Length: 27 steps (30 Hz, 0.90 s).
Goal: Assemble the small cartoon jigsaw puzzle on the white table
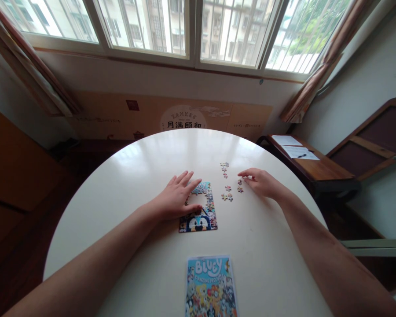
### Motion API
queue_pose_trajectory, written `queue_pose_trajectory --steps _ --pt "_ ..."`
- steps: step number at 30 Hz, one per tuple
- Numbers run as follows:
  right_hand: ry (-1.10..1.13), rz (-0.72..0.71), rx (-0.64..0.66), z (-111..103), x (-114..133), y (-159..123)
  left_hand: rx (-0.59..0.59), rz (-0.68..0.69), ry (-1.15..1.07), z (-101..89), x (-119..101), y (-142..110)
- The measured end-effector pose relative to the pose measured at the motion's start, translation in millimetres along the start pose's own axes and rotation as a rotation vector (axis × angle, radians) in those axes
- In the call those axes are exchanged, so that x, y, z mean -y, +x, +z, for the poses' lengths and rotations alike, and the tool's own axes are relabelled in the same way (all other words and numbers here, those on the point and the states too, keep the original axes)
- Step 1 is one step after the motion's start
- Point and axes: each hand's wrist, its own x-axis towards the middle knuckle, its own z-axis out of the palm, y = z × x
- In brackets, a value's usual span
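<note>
My left hand (176, 197) lies spread over a partly assembled jigsaw puzzle (211, 215), covering its left side. A dark blue cartoon dog face shows at the puzzle's lower edge, and a pale gap is visible in its middle. To the right, several loose puzzle pieces (225, 169) lie on the white table, with more puzzle pieces (227, 197) below them. My right hand (258, 181) is over the right-hand puzzle pieces (240, 189), thumb and index finger drawn close together. Whatever is between those fingertips is too small to make out.
A colourful picture sheet reading "Bluey" (211, 286) lies near me on the round white table (119, 176). Beyond the table's right edge, papers (300, 152) and a pen rest on a wooden bench (330, 166). Cardboard (251, 115) stands below the windows.
</note>
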Motion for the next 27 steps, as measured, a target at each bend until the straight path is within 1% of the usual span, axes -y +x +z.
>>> queue_pose_trajectory --steps 5,10,13,16,20,22,25,27 --pt "-0.046 -0.04 0.025 -4 4 0 -0.066 0.036 -0.007 0.9 4 1" --pt "-0.07 -0.099 0.02 -9 13 0 -0.203 -0.023 -0.02 -0.3 9 2" --pt "-0.077 -0.135 0.005 -10 22 0 -0.256 -0.057 -0.028 -3.2 10 1" --pt "-0.086 -0.176 0.017 -6 35 0 -0.29 -0.075 -0.028 -5.5 11 0" --pt "-0.079 -0.273 0.108 4 53 -1 -0.326 -0.074 -0.021 -5.9 11 0" --pt "-0.075 -0.303 0.12 8 58 -2 -0.333 -0.072 -0.024 -5.7 11 0" --pt "-0.09 -0.285 0.056 10 59 -2 -0.345 -0.085 -0.036 -5.5 12 0" --pt "-0.113 -0.244 -0.044 8 54 -1 -0.364 -0.104 -0.056 -5.0 13 0"
